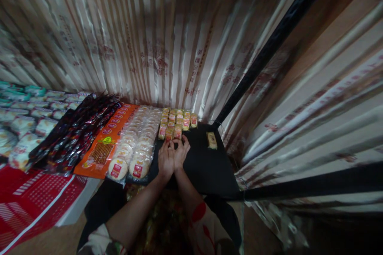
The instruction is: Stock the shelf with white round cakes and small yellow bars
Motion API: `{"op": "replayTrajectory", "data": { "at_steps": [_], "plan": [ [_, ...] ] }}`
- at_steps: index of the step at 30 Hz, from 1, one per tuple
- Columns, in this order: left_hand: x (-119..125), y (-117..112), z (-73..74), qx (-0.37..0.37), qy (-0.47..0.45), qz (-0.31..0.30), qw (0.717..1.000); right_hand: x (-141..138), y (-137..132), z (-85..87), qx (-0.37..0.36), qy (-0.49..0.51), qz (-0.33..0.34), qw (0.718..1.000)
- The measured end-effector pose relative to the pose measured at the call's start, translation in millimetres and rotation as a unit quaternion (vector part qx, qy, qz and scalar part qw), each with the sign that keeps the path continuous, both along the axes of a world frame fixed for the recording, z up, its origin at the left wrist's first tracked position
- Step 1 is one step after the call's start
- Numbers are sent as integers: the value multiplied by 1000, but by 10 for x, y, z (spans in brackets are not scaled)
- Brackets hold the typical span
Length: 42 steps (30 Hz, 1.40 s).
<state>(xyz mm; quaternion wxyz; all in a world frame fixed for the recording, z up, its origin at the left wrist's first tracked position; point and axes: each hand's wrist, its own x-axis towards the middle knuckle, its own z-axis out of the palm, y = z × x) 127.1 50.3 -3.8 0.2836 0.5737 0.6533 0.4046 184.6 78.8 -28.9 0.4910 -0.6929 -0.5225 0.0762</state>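
Observation:
My left hand (166, 158) and my right hand (180, 153) are side by side, touching, at the front of a block of small gold-wrapped snack packs (179, 117). The fingers of both hands are bent against the nearest packs. My left fingertips press on a front wrapped snack pack (169, 133), while my right fingers close about the one beside it (178, 132). The lower ends of these packs are partly hidden by my fingers. The packs stand in tight rows on a black shelf (203, 167). A single gold-wrapped pack (212, 140) lies apart at the right.
Left of the packs lie two rows of round, clear-wrapped crackers (139, 167), orange snack bags (100, 151), dark shiny packets (66, 139) and white packs (25, 147). A red crate (32, 203) stands at lower left. Black posts (269, 48) and printed plastic sheeting (158, 40) bound the shelf.

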Motion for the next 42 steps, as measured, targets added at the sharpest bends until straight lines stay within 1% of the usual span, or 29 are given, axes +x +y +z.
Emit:
{"op": "replayTrajectory", "data": {
  "at_steps": [4,10,16,21,28,35,42],
  "plan": [
    [-2,6,-28,6,-20,13,1000,-10,-13,13,7,4,3,1000],
    [-10,12,-33,6,-19,3,1000,-11,-13,6,3,4,3,1000],
    [-4,6,-22,33,12,-11,999,-9,-15,-4,2,2,1,1000],
    [-9,11,-29,43,34,-15,998,-15,-25,21,0,7,1,1000],
    [-18,-5,-6,42,15,-23,999,-11,-26,37,4,7,-2,1000],
    [-17,-9,-18,47,0,-30,998,-22,-18,19,-7,-1,-35,999],
    [-20,29,-38,39,-14,-36,998,-20,-10,18,-21,8,-21,1000]
  ]
}}
